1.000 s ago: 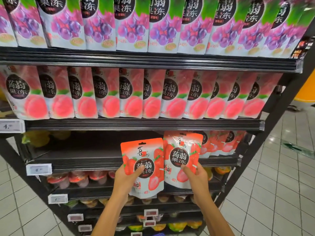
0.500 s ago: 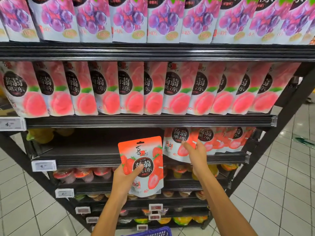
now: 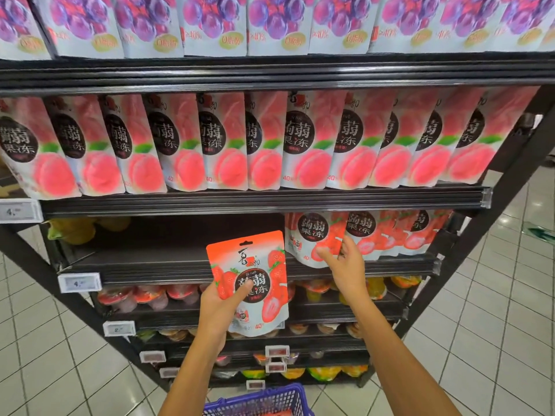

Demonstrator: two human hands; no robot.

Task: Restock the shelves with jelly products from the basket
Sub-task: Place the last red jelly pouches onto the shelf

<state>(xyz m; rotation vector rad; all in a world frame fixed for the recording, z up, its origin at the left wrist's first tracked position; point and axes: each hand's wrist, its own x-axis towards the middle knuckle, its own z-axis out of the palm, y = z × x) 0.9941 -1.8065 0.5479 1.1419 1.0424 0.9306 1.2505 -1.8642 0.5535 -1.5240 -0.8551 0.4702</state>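
Note:
My left hand (image 3: 217,309) grips a red-and-white strawberry jelly pouch (image 3: 255,265) by its lower left, thumb across the front, holding it upright in front of the shelving. My right hand (image 3: 344,267) reaches to the third shelf (image 3: 168,265). Its thumb lies on the front of another strawberry pouch (image 3: 309,235) and its fingers are at that pouch's right edge. That pouch stands at the left end of a short row of strawberry pouches (image 3: 390,235). The blue basket (image 3: 261,400) shows at the bottom edge, below my arms.
Peach pouches (image 3: 240,145) fill the second shelf and grape pouches (image 3: 210,25) the top one. The third shelf's left part is bare apart from yellow packs (image 3: 75,229). Jelly cups (image 3: 150,295) line the lower shelves. White tiled floor lies on both sides.
My right hand carried its pouch up and right and stood it on the third shelf beside the row. My left hand kept its pouch roughly in place. The view tilted down, showing the basket.

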